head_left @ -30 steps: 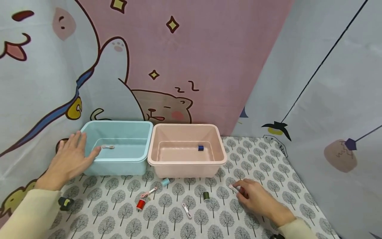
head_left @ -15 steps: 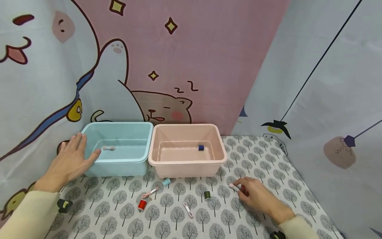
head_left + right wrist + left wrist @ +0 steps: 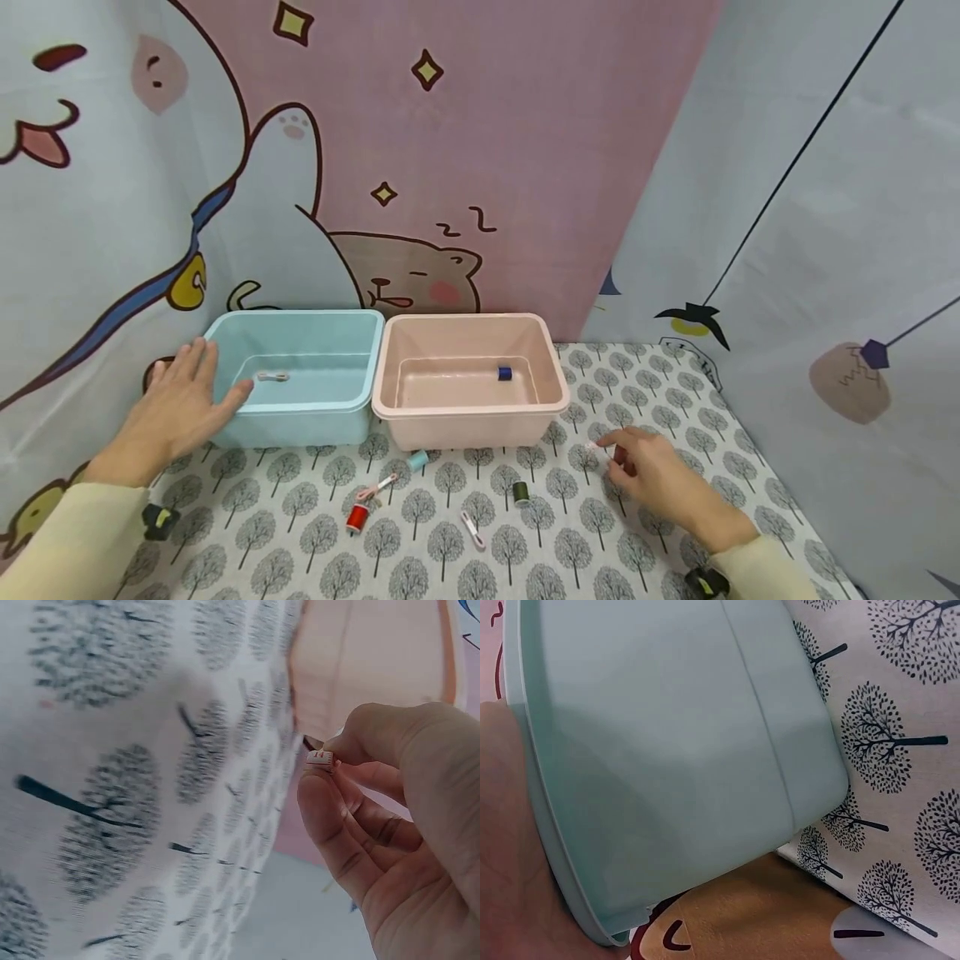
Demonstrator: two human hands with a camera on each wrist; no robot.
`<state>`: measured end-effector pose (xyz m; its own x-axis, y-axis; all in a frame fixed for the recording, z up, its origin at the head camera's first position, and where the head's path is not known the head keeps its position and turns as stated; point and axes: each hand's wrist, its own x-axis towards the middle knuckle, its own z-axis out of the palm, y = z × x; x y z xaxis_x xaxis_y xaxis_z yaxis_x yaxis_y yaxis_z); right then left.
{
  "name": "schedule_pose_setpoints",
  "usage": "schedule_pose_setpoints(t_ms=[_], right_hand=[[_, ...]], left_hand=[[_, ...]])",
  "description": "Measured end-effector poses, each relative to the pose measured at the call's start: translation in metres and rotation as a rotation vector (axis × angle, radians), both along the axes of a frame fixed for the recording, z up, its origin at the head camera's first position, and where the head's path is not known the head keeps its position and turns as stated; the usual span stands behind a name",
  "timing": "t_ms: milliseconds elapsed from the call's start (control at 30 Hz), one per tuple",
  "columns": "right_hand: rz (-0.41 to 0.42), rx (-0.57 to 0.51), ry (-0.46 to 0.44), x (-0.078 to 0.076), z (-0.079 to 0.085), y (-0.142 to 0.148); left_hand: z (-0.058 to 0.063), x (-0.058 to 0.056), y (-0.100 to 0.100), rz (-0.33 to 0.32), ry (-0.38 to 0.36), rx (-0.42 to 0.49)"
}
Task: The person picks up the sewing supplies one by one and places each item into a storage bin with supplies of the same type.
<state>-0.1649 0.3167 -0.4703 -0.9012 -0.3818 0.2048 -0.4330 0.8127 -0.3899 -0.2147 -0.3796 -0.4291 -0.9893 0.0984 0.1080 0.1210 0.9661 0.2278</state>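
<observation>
My right hand [image 3: 656, 475] pinches a small folded tape measure [image 3: 320, 759] between thumb and forefinger, above the cloth and right of the pink bin [image 3: 468, 429]. Its white strip shows a red "14" and tick marks; the rest is hidden by the fingers. With fingers spread, my left hand [image 3: 176, 408] rests on the near left corner of the light blue bin [image 3: 300, 427]. Inside the blue bin lies another folded tape measure [image 3: 272, 377]. A dark blue thread spool [image 3: 505, 374] lies in the pink bin.
On the tree-print cloth [image 3: 570, 550] lie a red spool [image 3: 357, 518], a light blue spool [image 3: 417, 460] and a dark green spool [image 3: 521, 493]. Two bundled white strips, one pinkish [image 3: 377, 487] and one white [image 3: 472, 531], lie among them. A printed curtain [image 3: 525, 167] hangs behind.
My right hand has lifted slightly off the cloth with the tape measure and moved a little away from me. My left hand has stayed at the blue bin.
</observation>
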Motion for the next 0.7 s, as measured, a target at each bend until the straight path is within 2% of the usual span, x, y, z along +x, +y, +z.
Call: schedule_pose_setpoints(t_ms=[167, 433, 700], right_hand=[[-0.001, -0.015, 0.045, -0.002, 0.018, -0.004], [0.064, 0.000, 0.283, -0.008, 0.041, -0.007], [0.118, -0.017, 0.413, -0.020, 0.071, -0.025]], left_hand=[[-0.001, 0.001, -0.001, 0.004, 0.007, -0.002], [0.000, 0.001, 0.001, -0.003, 0.003, 0.010], [0.002, 0.003, 0.001, 0.001, -0.011, -0.001]])
